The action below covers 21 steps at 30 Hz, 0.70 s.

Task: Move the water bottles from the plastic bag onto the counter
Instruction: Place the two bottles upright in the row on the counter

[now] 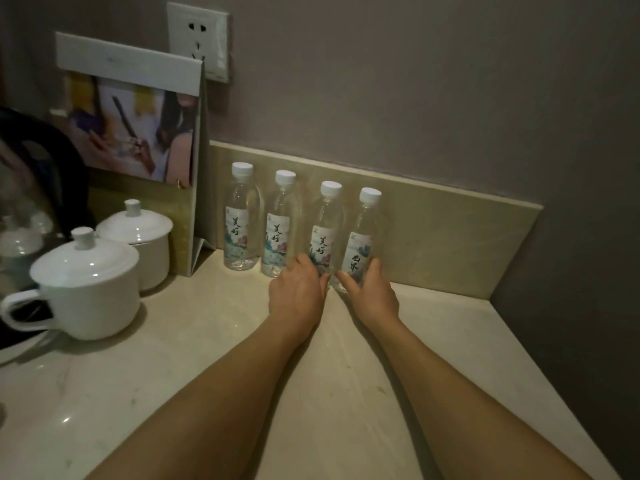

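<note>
Several clear water bottles with white caps stand upright in a row on the beige counter point(433, 341), against the low backsplash. The two left ones point(241, 220) point(281, 226) stand untouched. My left hand point(298, 292) wraps around the base of the third bottle point(327, 223). My right hand point(372, 292) grips the base of the rightmost bottle point(363, 233). Both gripped bottles rest on the counter. No plastic bag is in view.
Two white lidded mugs point(86, 292) point(138, 237) stand at the left. Behind them a folded display card point(138, 126) leans on the wall below a socket point(197, 39). A dark kettle point(38, 168) sits at the far left. The counter ends at the right wall.
</note>
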### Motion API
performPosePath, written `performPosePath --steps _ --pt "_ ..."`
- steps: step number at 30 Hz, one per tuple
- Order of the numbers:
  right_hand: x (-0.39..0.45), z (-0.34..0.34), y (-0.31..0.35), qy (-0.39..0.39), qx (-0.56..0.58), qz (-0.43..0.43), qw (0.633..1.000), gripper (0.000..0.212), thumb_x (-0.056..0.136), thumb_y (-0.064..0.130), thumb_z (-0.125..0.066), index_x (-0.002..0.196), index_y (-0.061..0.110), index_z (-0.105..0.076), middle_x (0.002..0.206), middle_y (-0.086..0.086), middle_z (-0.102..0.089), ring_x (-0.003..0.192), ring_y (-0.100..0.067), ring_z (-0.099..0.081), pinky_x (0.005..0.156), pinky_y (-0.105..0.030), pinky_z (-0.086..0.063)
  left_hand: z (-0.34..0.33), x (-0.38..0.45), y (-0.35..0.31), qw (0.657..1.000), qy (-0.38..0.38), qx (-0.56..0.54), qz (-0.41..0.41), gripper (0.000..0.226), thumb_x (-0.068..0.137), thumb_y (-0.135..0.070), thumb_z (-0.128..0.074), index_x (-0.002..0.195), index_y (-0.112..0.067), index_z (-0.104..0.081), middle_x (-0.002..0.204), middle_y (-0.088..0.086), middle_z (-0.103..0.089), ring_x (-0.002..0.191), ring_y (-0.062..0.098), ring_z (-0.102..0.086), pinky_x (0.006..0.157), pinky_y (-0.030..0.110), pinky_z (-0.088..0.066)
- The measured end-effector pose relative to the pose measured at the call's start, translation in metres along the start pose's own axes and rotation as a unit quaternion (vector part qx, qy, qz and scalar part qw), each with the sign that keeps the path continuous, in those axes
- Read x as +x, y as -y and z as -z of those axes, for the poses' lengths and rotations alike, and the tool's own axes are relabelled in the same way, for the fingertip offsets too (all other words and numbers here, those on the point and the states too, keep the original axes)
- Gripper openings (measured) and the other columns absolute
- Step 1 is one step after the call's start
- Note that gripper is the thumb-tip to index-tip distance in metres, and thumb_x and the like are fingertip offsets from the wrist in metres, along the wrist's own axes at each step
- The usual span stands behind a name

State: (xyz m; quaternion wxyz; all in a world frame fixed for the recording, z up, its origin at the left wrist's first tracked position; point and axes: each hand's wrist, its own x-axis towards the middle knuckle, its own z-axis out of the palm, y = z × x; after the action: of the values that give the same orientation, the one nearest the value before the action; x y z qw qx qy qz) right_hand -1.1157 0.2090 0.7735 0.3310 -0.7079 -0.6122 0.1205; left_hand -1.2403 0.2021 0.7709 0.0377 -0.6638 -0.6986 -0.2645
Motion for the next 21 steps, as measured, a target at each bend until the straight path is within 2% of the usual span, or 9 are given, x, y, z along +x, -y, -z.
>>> performPosePath --steps 8,14,17,21 --pt "0.0033 -0.0065 -0.0033 -0.016 -0.032 -0.002 0.999 0.048 0.089 0.063 -0.048 0.105 0.018 -0.037 0.119 -0.009 -0.064 0.104 -0.034 -0.062 0.08 -0.042 -0.049 -0.0033 0.0079 0.0001 1.0 0.013 -0.013 0.011 0.042 0.099 -0.047 -0.046 0.114 -0.008 -0.051 0.105 0.01 -0.069 0.1 0.029 -0.067 0.075 0.037 -0.049" --pt "0.0043 -0.0078 -0.0024 -0.019 -0.031 -0.018 0.999 0.049 0.092 0.06 -0.047 0.113 0.017 -0.039 0.125 -0.009 -0.062 0.11 -0.034 -0.06 0.083 -0.042 -0.048 -0.0034 0.0085 0.0013 0.999 0.012 -0.03 0.015 0.043 0.099 -0.047 -0.048 0.114 -0.007 -0.053 0.105 0.012 -0.069 0.1 0.03 -0.067 0.075 0.038 -0.05" --pt "0.0034 -0.0082 -0.0028 -0.019 -0.037 -0.021 0.999 0.048 0.092 0.061 -0.045 0.109 0.016 -0.04 0.123 -0.011 -0.063 0.109 -0.034 -0.061 0.08 -0.04 -0.046 -0.0023 0.0075 0.0019 0.999 0.01 -0.03 0.016 0.044 0.099 -0.047 -0.047 0.115 -0.007 -0.053 0.106 0.012 -0.069 0.1 0.03 -0.067 0.075 0.038 -0.05" --pt "0.002 -0.0078 -0.0023 -0.024 -0.026 -0.024 0.999 0.059 0.085 0.066 -0.051 0.113 0.015 -0.043 0.124 -0.011 -0.062 0.11 -0.034 -0.061 0.083 -0.041 -0.049 -0.0024 0.0064 0.0016 0.999 0.007 -0.034 0.017 0.043 0.1 -0.046 -0.046 0.115 -0.006 -0.052 0.107 0.012 -0.068 0.102 0.031 -0.066 0.075 0.038 -0.049"
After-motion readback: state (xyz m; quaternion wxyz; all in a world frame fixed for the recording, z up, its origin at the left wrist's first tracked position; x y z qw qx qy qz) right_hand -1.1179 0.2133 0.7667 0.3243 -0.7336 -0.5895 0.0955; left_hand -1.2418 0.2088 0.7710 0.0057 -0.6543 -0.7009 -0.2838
